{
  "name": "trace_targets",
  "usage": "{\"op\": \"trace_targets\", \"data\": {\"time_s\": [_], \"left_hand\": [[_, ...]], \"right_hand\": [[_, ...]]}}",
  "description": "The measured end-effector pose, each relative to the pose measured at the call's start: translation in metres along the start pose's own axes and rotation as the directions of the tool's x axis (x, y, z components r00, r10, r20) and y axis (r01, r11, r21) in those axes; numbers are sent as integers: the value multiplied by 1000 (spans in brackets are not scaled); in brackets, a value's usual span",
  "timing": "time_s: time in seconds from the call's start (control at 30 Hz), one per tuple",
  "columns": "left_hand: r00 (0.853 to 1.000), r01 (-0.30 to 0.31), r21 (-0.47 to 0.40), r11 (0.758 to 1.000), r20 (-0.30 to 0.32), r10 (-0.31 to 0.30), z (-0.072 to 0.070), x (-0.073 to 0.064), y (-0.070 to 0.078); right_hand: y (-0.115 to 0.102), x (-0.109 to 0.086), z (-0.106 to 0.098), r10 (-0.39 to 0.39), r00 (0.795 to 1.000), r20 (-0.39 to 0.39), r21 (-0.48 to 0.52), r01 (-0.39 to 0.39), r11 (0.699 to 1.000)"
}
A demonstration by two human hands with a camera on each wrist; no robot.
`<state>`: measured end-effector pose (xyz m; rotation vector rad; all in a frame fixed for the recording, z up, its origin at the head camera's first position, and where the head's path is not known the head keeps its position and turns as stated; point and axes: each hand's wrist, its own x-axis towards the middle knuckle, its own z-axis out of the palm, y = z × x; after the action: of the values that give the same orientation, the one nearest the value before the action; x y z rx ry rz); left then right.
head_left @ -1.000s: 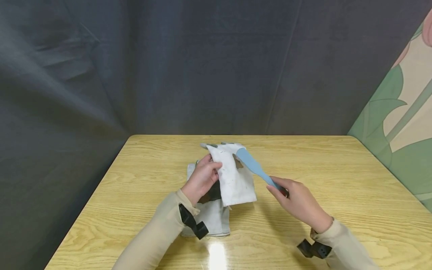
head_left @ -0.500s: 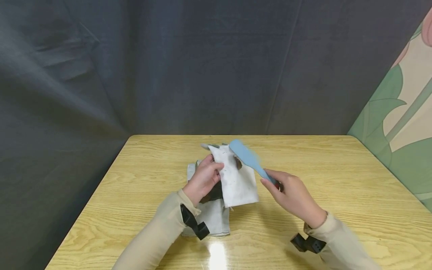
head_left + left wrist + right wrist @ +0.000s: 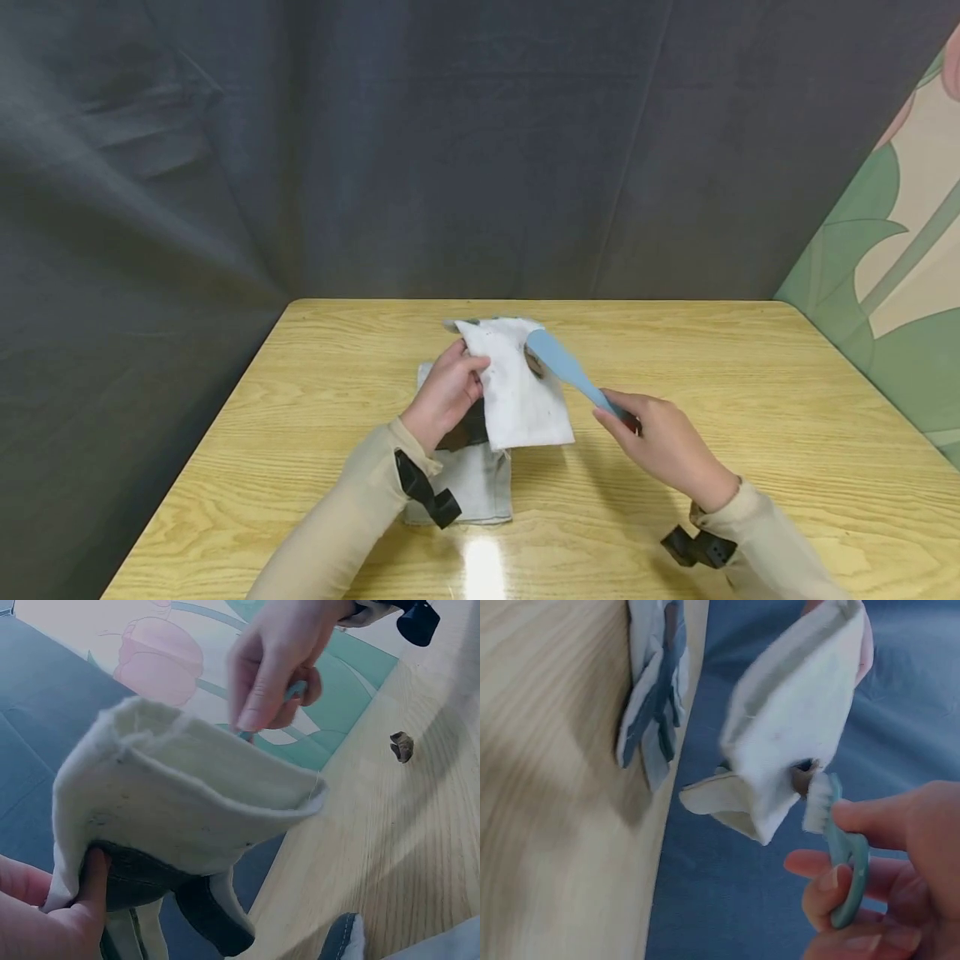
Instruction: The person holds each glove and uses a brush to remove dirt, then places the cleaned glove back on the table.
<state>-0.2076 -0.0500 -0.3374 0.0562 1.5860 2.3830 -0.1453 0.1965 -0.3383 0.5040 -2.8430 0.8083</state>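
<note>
My left hand (image 3: 448,387) pinches a white work glove (image 3: 521,400) with dark patches, holding it raised; its open cuff shows in the left wrist view. My right hand (image 3: 663,442) grips a light-blue brush (image 3: 562,364) by its handle. White bristles (image 3: 818,804) face the glove, right beside a brown dirt-like patch (image 3: 802,778) on the white cloth. Under the raised glove, a second glove (image 3: 472,483), pale with dark parts, lies on the table, partly hidden by the left hand and the first glove.
The wooden table (image 3: 712,358) runs back to a dark curtain (image 3: 480,150). A floral panel (image 3: 892,250) stands at the right. In the left wrist view, a small brown clump (image 3: 403,747) shows against the table. Both wrists carry black camera mounts.
The brush head moved up and left over the glove, then came back down and right. The raised glove shifted slightly as the left hand kept its hold.
</note>
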Motion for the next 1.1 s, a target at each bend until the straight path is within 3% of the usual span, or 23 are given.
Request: {"op": "trace_targets", "data": {"time_s": [0.4, 0.6, 0.8, 0.93, 1.1], "left_hand": [[1000, 15, -7, 1000, -17, -16, 3, -2, -3], [999, 32, -13, 999, 18, -32, 6, -1, -6], [999, 27, -18, 999, 36, -27, 9, 1, -12], [999, 12, -22, 1000, 47, -11, 11, 3, -16], [998, 29, -22, 999, 52, -28, 13, 5, -22]], "right_hand": [[3, -2, -1, -26, 999, -31, 2, 26, 1000], [-1, -4, 2, -50, 998, -34, 33, 52, 998], [4, -9, 2, -1, 1000, -3, 35, 2, 999], [16, -17, -2, 58, 998, 22, -28, -57, 998], [34, -28, -12, 137, 990, -22, -218, -139, 966]]}}
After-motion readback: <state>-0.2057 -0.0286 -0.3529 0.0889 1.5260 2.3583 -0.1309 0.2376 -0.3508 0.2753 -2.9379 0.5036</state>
